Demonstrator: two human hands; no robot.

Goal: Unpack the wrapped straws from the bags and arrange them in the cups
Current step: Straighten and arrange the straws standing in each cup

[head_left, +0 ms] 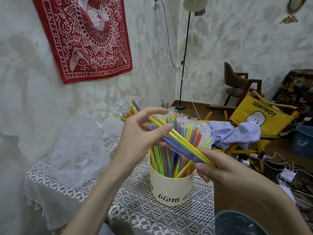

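Note:
A cream cup [171, 189] with black lettering stands on the lace-covered table [135, 209], packed with several upright wrapped straws in yellow, green, blue and orange. Above it I hold a small bundle of wrapped straws [183, 145], blue and yellow, lying slantwise. My left hand [140, 139] pinches the bundle's upper end between thumb and fingers. My right hand [218, 168] grips its lower end. A second clear cup [133, 106] with more straws stands at the table's far edge, partly hidden by my left hand.
A crumpled clear plastic bag [79, 150] lies on the table's left side. A yellow folding chair [259, 119] with a striped cloth stands right of the table. A blue bin [237, 224] sits near my right arm. Cables and a floor lamp [183, 65] lie beyond.

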